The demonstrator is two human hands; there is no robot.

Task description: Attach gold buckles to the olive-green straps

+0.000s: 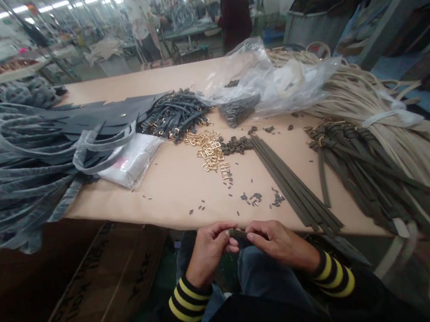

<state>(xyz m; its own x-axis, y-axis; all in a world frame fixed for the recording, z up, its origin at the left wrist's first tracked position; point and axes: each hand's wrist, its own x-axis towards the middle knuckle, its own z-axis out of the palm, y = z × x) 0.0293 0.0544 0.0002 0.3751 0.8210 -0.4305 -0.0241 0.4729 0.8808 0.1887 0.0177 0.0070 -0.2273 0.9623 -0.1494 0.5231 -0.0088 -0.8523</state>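
Between my two hands, just off the table's front edge, is a short olive-green strap (237, 232). My left hand (211, 245) pinches one end of it with thumb and fingers. The other end is gripped by my right hand (280, 241). Any small fitting under the fingertips is too small to make out. Just beyond my hands lie small dark pieces (255, 198) scattered on the table. Long olive straps (292, 181) lie side by side to the right. Gold metal buckles (209, 151) are heaped farther back, beside dark olive-brown loops (237, 145).
Grey straps (4, 158) cover the table's left side, near a white plastic packet (132, 161). Dark straps with gold clasps (178, 113) and clear plastic bags (268, 83) lie at the back. Beige cords (379, 106) and an olive strap bundle (360, 169) fill the right. Cardboard boxes (77, 299) stand lower left.
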